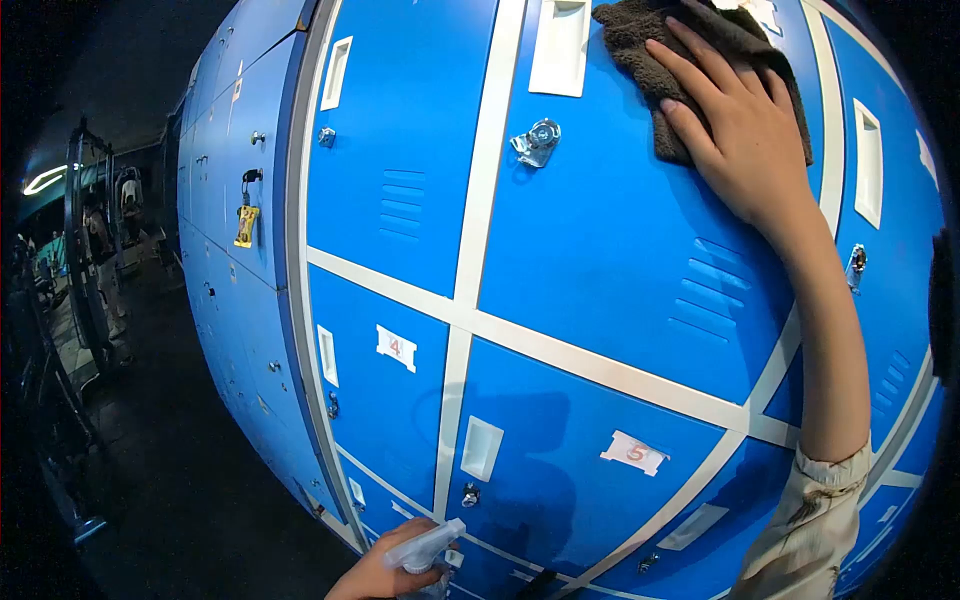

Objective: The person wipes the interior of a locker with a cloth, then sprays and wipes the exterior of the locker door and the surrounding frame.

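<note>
Up at the top right, my right hand [748, 150] presses a dark brown cloth [636, 48] against a blue locker door [600, 210]. Its fingers are spread over the cloth and hold it to the metal. Low in the view, my left hand [372, 572] is wrapped round the neck of a spray bottle [428, 546] with a clear, whitish trigger head. The rest of the bottle runs out of the bottom edge. A white recessed handle [560, 48] and a metal lock [537, 142] sit on the door, left of the cloth.
More blue doors surround it, with labels reading 4 [396, 348] and 5 [637, 453]. On the lighter blue lockers [225, 190] at left, a yellow tag [246, 226] hangs from a lock. Dark floor [190, 450] and gym-like frames [80, 230] lie farther left.
</note>
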Available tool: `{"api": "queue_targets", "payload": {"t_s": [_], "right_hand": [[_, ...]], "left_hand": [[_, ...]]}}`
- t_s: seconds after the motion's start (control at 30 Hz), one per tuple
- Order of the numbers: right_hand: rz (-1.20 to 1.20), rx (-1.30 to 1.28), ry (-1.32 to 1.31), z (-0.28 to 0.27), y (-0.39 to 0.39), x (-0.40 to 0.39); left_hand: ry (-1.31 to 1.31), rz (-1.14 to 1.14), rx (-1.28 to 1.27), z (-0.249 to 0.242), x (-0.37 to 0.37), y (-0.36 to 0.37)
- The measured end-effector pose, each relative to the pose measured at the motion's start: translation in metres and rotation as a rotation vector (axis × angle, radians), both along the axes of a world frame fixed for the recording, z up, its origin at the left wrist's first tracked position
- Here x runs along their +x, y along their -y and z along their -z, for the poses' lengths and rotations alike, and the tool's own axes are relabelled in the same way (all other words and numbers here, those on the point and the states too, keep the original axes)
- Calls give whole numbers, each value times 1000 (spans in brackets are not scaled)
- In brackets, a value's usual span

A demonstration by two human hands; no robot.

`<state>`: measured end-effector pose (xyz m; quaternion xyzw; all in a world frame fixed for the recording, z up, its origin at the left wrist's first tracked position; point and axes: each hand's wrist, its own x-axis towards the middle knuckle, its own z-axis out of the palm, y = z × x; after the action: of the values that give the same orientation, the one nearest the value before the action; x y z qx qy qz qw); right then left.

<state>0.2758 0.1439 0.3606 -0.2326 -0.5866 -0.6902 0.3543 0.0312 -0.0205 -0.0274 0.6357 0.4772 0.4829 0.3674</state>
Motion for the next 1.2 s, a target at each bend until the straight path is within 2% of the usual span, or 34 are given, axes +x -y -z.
{"api": "queue_targets", "payload": {"t_s": [0.07, 0.1, 0.2, 0.3, 0.4, 0.5, 0.53, 0.57, 0.63, 0.77, 0.83, 0.9, 0.93, 1.03, 1.1, 1.2], "right_hand": [[-27, -69, -44, 14, -2, -4], [-34, -47, 16, 23, -2, -4], [-92, -323, 162, 69, 12, -17], [-135, -547, 351, 133, 17, -29], [-165, -591, 462, 172, 11, -34], [-207, -594, 431, 162, 5, -31], [-215, -565, 399, 146, 7, -30], [-220, -537, 369, 128, 9, -30], [-2, -555, 195, 80, 21, -26], [-77, -68, 47, -19, -9, -17], [-79, 71, 56, -64, -18, -17], [-49, 120, -64, -81, -10, -31], [-79, 27, -81, -83, -6, -35], [-66, 12, -142, -64, -5, -43], [-35, 68, -35, -43, -27, -32], [-33, -209, 74, 37, 2, -26]], "left_hand": [[-21, -33, -20, -4, 1, 3], [-31, -51, -26, -6, 1, 5], [-49, -30, 72, -2, -3, 4], [7, -40, 49, -6, -2, 8], [-27, -29, 4, -7, -6, 14], [-50, -51, 61, -6, -10, 16], [-44, -36, 297, -7, -7, 18], [-60, -42, 298, -4, -8, 17], [-87, -57, 298, 4, -13, 15], [-14, -40, 224, 16, -17, 12], [34, -55, 186, 18, -15, 12], [13, -41, 217, 18, -16, 12], [3, -36, 232, 18, -16, 12], [22, -10, 196, 13, -16, 13], [64, -24, 186, 13, -14, 12], [104, -8, 150, 15, -12, 11]]}}
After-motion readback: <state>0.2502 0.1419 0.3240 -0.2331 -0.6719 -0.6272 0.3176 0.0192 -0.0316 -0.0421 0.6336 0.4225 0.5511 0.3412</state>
